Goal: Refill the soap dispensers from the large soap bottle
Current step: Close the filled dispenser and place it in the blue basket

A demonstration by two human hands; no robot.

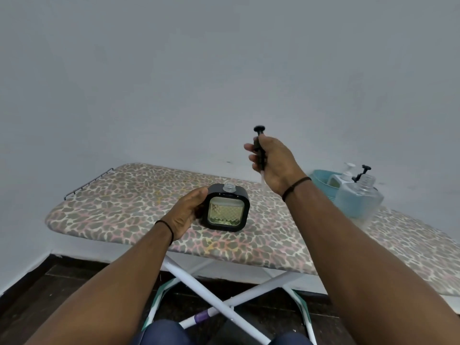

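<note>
Yellowish soap in uncapped dispenser

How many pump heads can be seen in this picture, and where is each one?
3. A black pump head is held up in the right hand. Another black one and a white one stand on bottles at the ironing board's right end. Others may be hidden there.

A square soap dispenser stands on the ironing board at frame centre, the left hand at its left side. Above and right, the right hand holds the pump. At the right edge, a basin holds bottles, with a clear dispenser bottle before it.
</note>
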